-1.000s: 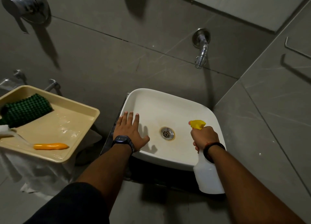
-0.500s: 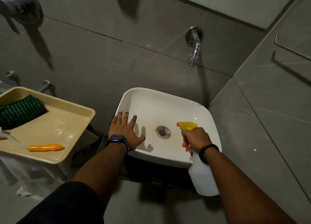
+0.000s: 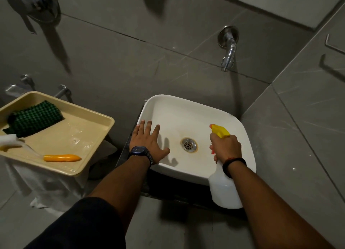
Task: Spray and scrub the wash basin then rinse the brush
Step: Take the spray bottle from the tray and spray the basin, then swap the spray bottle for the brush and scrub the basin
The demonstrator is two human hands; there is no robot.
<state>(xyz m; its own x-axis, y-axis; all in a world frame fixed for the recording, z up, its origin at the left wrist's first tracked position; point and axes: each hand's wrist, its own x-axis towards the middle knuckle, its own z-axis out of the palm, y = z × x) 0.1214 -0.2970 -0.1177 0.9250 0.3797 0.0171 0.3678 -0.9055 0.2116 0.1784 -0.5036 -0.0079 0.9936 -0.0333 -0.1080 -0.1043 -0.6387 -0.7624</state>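
Note:
A white square wash basin (image 3: 186,108) sits in the corner, with a stained ring around its metal drain (image 3: 189,145). My left hand (image 3: 148,143) lies flat on the basin's left rim, fingers spread. My right hand (image 3: 225,147) grips the neck of a white spray bottle (image 3: 224,190) with a yellow nozzle that points left over the bowl. A brush with an orange handle (image 3: 61,157) and white head lies in a beige tray (image 3: 89,136) to the left.
A chrome tap (image 3: 228,57) juts from the wall above the basin. A green scrub pad (image 3: 34,118) lies in the tray, which rests on a white cloth-covered stand. Wall valves are at the upper left. Grey tiled walls close in on the right.
The view has shifted slightly. The spray bottle's nozzle has swung a little to the left over the bowl. My left hand stays on the rim.

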